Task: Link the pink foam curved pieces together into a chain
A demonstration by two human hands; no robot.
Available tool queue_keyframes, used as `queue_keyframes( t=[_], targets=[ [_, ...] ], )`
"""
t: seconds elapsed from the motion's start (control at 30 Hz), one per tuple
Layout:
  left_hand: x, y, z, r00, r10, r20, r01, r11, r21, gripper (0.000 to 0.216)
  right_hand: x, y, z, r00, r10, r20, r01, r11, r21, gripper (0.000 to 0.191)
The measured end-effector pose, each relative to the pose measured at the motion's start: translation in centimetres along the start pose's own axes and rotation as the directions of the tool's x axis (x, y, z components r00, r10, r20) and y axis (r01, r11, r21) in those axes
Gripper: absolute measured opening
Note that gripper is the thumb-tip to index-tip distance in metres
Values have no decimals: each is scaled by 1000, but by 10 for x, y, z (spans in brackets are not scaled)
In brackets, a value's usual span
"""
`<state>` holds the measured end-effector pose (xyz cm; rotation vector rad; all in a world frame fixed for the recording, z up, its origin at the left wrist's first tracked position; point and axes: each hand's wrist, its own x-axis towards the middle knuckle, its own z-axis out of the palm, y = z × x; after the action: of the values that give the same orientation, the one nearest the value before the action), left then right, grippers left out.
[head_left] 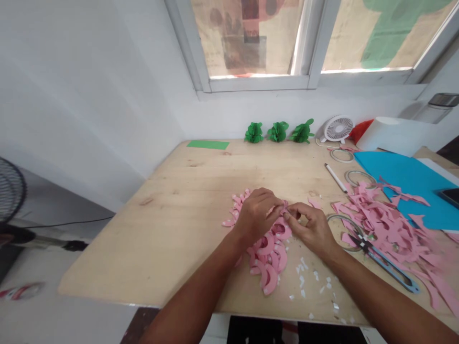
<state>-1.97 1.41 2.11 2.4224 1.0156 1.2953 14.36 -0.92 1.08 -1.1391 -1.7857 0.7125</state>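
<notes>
My left hand (256,214) and my right hand (311,225) meet over a heap of pink paper petals (268,258) on the wooden table (172,210). Both hands have their fingers pinched together on one small pink petal piece (284,206) held between the fingertips. More curved pink petals lie under and in front of my left hand. Small white paper bits (311,282) are scattered near the table's front edge, below my right hand.
Pink paper scraps (387,224) and scissors (385,260) lie to the right, beside a blue sheet (405,179). Three green paper flowers (278,132), a small white fan (338,128), a pen (335,177), wire rings and a green strip (208,144) sit at the back.
</notes>
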Motion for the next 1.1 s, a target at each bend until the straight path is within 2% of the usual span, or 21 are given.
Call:
queue_keyframes(
  t=[0.2, 0.37, 0.5, 0.77, 0.9, 1.1],
  targets=[
    [0, 2, 2, 998, -36, -58, 33, 998, -52, 13, 0, -4, -1, 998, 60, 35, -61, 998, 33, 15],
    [0, 4, 1, 985, -159, -59, 153, 983, -99, 13, 1, 1, 0, 984, 163, 72, -171, 978, 124, 19],
    [0, 5, 0, 963, -265, -57, 253, 953, -165, 14, 2, 7, 2, 960, 255, 117, -278, 925, 258, 22],
    [1, 9, -2, 907, -422, -2, 411, 885, -219, 11, 4, 4, 3, 932, 320, 168, -362, 818, 447, 20],
    [0, 7, -1, 907, -421, 17, 413, 880, -236, 9, 5, 6, 3, 929, 324, 180, -371, 797, 477, 21],
    [0, 3, -2, 947, -321, 1, 315, 927, -205, 11, 4, 9, 3, 927, 331, 177, -375, 793, 480, 23]
  ],
)
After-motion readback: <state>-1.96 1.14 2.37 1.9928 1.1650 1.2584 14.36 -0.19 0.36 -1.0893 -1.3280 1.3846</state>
